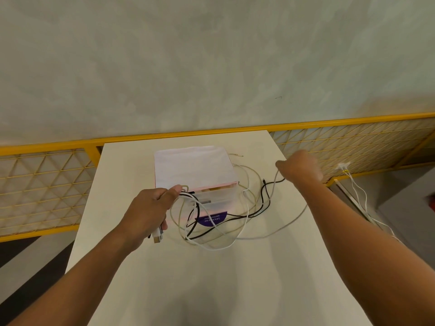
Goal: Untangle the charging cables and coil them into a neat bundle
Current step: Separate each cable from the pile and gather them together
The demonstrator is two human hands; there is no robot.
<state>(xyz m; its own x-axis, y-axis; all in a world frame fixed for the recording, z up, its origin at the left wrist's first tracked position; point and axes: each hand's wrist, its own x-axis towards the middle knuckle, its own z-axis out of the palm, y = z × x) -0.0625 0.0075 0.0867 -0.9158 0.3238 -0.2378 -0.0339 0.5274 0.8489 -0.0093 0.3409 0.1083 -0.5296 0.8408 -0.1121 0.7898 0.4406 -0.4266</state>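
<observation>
Left fingers (174, 191) curled round gathered plug ends (157, 236) | right fingers (282, 164) pinch raised strands (273, 184) | thin white, grey and black charging cables (235, 216) tangled on white tabletop (211, 290) | light, limp, snag-prone; grip near plugs

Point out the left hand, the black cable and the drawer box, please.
left hand (150, 208): head view, back of hand.
black cable (262, 190): head view, stretch below its plug.
drawer box (193, 165): head view, flat top.
</observation>
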